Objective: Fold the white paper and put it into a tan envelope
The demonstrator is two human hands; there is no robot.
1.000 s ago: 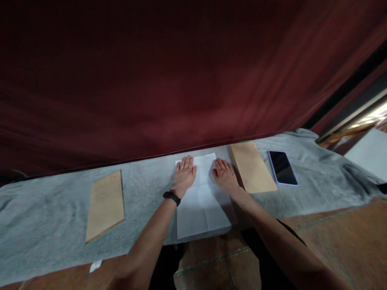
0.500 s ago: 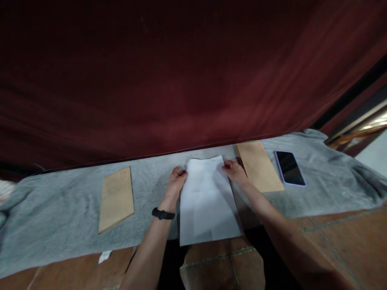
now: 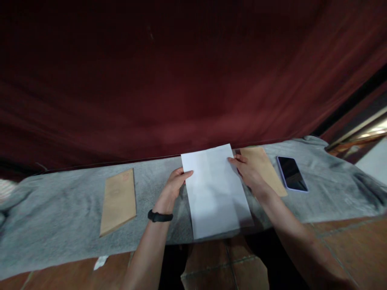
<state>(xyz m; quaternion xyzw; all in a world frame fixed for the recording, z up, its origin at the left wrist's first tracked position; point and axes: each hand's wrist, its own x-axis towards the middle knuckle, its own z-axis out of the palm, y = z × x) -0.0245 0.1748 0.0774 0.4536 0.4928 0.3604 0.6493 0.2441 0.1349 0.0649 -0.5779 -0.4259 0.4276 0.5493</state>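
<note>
A white sheet of paper (image 3: 216,193) is held in front of me over the grey cloth, its near edge toward me. My left hand (image 3: 176,181) grips its left edge, thumb on top and fingers beneath. On the opposite edge, my right hand (image 3: 245,169) pinches the sheet near its upper right corner. Partly behind my right hand and forearm lies a brown envelope (image 3: 266,167). A second brown envelope (image 3: 119,199) rests to the left, apart from my left hand. I wear a black wristband (image 3: 160,216) on the left wrist.
The grey cloth (image 3: 69,205) covers a long, low surface. A phone with a lilac edge (image 3: 292,173) lies at the right. Dark red fabric (image 3: 187,92) rises behind. A white tag (image 3: 100,262) hangs at the front edge, above the tiled floor (image 3: 356,245).
The paper has been raised and now lies flatter, its far edge straighter and farther from me. Both hands have shifted slightly right with it and keep hold of its sides.
</note>
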